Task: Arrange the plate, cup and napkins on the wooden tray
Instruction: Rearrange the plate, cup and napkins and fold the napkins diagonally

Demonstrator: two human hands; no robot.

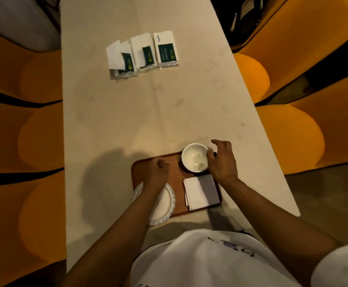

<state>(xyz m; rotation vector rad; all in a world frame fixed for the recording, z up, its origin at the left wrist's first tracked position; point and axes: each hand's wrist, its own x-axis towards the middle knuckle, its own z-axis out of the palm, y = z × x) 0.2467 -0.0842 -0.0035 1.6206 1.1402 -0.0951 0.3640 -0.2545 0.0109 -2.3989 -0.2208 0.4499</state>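
The cup-placing step is judged to be in hand: a white cup is set at the two o'clock corner of the wooden tray, its mouth turned upward, and it is touched at its right side by the right hand, whose grip is curled loosely about the rim, though a firm hold cannot be told. The left hand is clenched into a loose fist over the tray, grasping nothing visible. A scalloped plate is laid at seven o'clock, overhanging the tray's near edge. Folded napkins are laid at four o'clock, long axis toward twelve. Next, the plate probably needs nudging inward. Napkin packets are left far up the counter.
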